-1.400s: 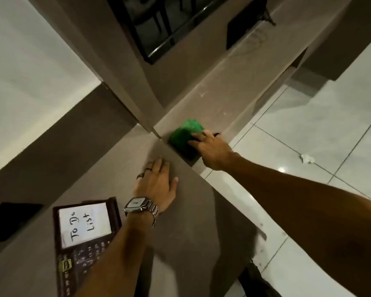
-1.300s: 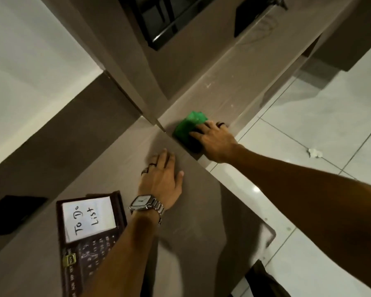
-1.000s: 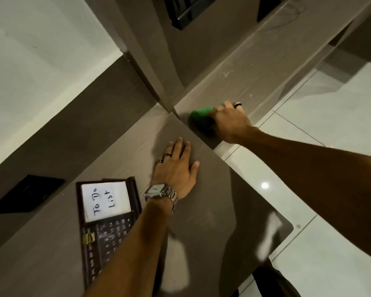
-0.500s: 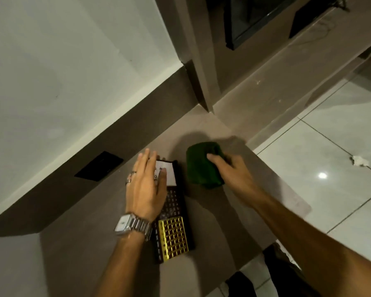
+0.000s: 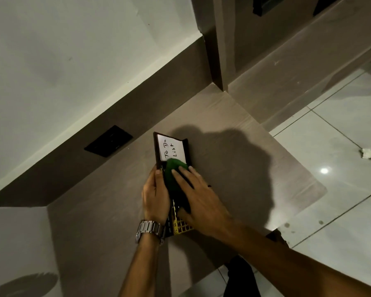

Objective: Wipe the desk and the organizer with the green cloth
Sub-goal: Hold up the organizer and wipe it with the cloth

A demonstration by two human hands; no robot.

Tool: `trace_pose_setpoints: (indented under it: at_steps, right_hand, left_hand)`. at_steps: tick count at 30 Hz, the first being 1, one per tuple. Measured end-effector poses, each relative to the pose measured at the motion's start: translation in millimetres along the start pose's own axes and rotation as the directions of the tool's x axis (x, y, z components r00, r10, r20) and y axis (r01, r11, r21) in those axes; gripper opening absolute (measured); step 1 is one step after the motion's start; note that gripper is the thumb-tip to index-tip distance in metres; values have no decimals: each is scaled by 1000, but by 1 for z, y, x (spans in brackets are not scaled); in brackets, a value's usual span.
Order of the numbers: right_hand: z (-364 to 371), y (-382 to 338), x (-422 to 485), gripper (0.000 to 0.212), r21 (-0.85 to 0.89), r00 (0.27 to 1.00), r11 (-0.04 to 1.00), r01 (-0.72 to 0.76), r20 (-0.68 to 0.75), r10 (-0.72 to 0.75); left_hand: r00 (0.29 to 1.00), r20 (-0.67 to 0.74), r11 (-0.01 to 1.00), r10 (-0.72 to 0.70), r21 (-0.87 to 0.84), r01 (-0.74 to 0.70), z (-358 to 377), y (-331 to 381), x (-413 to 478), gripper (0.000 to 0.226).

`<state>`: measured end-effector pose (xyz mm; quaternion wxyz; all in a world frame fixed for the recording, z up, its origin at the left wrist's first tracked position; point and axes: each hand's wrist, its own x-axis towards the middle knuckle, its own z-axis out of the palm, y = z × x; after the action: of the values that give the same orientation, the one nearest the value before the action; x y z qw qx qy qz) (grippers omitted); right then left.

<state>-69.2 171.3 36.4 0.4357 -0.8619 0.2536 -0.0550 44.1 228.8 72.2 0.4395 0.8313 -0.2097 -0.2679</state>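
Right hand (image 5: 198, 196) presses green cloth (image 5: 173, 174) flat onto organizer (image 5: 186, 146).

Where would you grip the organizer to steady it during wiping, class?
Grip its long left edge, coming from the left, as the left hand does: the organizer lies flat on the desk, and the right hand presses the green cloth on top.

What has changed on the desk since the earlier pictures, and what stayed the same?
The right hand brought the cloth from the far corner of the desk onto the organizer and presses it there. The left hand left the bare desk and now holds the organizer's left edge. The organizer stayed on the desk.
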Motion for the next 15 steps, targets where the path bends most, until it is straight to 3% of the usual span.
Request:
trace_pose_setpoints:
  at_steps: [5,10,15]
  right_hand:
    - [-12,11,0,73,-104,999,994,24,48,-19]
    - [-22,16,-3,72,-99,973,967,233,24,-231]
    - [-30,26,7,67,-141,999,990,30,-17,-32]
  left_hand:
    - [1000,-8,999,-28,-16,28,-1,-4,4,37]
    - [997,-23,997,-80,-24,80,1,0,4,35]
    - [997,-64,991,-35,126,43,5,2,4,36]
